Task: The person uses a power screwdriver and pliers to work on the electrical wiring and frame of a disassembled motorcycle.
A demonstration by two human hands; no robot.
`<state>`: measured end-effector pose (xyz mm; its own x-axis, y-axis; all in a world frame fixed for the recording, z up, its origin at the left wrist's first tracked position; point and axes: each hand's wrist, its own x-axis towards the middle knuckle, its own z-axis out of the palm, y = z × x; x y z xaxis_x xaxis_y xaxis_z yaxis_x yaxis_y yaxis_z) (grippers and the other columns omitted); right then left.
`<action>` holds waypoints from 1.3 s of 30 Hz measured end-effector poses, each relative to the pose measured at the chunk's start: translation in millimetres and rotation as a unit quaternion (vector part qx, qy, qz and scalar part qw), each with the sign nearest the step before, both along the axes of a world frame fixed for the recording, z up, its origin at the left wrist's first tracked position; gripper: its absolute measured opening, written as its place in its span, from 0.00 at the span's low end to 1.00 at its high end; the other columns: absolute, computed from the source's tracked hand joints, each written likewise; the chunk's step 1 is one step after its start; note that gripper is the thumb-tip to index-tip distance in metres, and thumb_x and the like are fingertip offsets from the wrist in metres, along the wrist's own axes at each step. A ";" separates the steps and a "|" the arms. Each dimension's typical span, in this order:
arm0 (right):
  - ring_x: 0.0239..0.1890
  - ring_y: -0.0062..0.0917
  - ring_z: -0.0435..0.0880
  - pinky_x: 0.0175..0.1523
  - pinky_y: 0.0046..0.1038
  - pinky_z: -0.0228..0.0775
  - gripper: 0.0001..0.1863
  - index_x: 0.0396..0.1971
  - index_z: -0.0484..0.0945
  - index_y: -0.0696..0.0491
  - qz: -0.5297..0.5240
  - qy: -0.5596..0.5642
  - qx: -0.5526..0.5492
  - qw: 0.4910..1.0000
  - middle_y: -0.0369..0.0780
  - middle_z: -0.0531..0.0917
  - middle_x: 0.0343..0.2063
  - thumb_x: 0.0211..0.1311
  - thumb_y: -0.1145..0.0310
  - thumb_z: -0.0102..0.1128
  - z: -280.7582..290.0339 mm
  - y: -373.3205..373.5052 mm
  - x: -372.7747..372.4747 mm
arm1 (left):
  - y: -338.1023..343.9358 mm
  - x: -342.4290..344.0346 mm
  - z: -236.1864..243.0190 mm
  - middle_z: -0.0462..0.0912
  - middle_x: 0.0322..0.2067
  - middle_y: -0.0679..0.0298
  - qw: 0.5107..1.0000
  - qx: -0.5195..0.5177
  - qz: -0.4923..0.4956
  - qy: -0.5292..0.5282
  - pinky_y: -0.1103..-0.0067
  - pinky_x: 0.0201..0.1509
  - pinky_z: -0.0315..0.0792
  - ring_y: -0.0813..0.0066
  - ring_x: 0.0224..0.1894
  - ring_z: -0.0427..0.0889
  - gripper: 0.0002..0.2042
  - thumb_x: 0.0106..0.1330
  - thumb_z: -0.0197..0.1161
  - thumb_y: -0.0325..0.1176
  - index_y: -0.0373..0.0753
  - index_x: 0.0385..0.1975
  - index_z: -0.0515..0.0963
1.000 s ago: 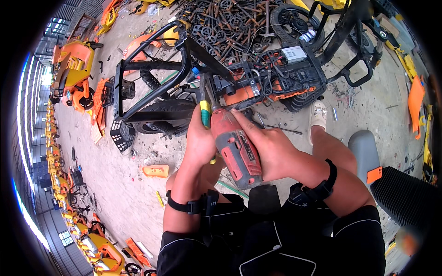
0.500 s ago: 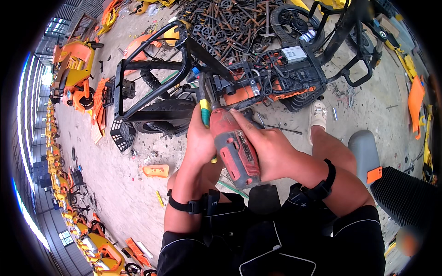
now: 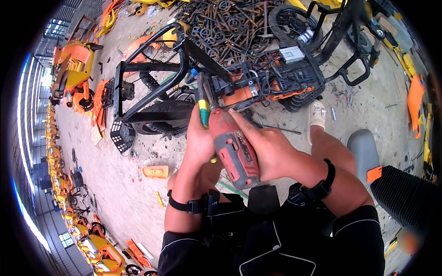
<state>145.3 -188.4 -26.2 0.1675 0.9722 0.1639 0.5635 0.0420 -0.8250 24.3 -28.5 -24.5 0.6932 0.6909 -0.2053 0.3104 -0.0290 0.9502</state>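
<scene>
My right hand [image 3: 271,149] is wrapped round a red and grey power driver [image 3: 235,154], whose nose points away from me at the scooter frame [image 3: 184,60]. Close on its left, my left hand [image 3: 200,140] grips pliers [image 3: 203,108] with yellow and green handles. The pliers' jaws and the driver's tip meet the black frame near its middle; what exactly they touch is too small to tell. The stripped scooter lies across in front of me, with an orange and black battery tray [image 3: 271,87] full of wires and a rear wheel [image 3: 163,117].
A heap of rusty metal parts [image 3: 225,30] lies beyond the frame. An orange plastic piece [image 3: 155,171] rests on the floor to the left. Rows of yellow scooters [image 3: 76,69] line the left side. At right are a grey seat [image 3: 362,149] and an orange phone [image 3: 374,175].
Both hands and tools stay in nearly the same place at the frame. The scooter appears shifted very slightly to the left in the view.
</scene>
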 end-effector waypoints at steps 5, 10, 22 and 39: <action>0.42 0.49 0.85 0.48 0.38 0.78 0.66 0.76 0.40 0.55 0.018 0.054 -0.030 0.998 0.50 0.84 0.42 0.38 0.61 0.76 6.2 0.0 7.9 | -0.8 -3.0 4.1 0.81 0.46 0.59 0.977 -0.193 0.051 -0.071 0.77 0.48 0.76 0.71 0.45 0.81 0.26 0.60 0.61 0.19 0.33 0.61 0.68; 0.46 0.50 0.84 0.52 0.37 0.75 0.65 0.76 0.41 0.51 0.035 0.132 -0.026 0.990 0.51 0.83 0.47 0.40 0.61 0.77 9.0 -8.9 21.1 | 7.3 -15.9 -1.6 0.80 0.48 0.59 0.974 -0.203 0.028 -0.099 0.75 0.53 0.74 0.70 0.50 0.80 0.35 0.52 0.49 0.13 0.35 0.66 0.65; 0.44 0.25 0.83 0.48 0.26 0.75 0.38 0.65 0.68 0.54 0.037 0.368 -0.077 0.926 0.43 0.81 0.52 0.52 0.63 0.71 36.7 -51.3 43.2 | -4.3 -32.7 8.6 0.74 0.47 0.56 0.933 -0.256 -0.112 -0.227 0.70 0.50 0.76 0.66 0.45 0.79 0.44 0.46 0.44 0.07 0.42 0.71 0.56; 0.29 0.40 0.85 0.34 0.35 0.79 0.47 0.65 0.62 0.65 0.002 0.648 0.040 0.760 0.59 0.83 0.42 0.43 0.59 0.69 18.5 -38.1 40.2 | -14.2 -41.8 23.6 0.74 0.46 0.56 0.958 -0.175 -0.084 -0.210 0.70 0.52 0.76 0.65 0.46 0.79 0.44 0.45 0.43 0.11 0.40 0.71 0.55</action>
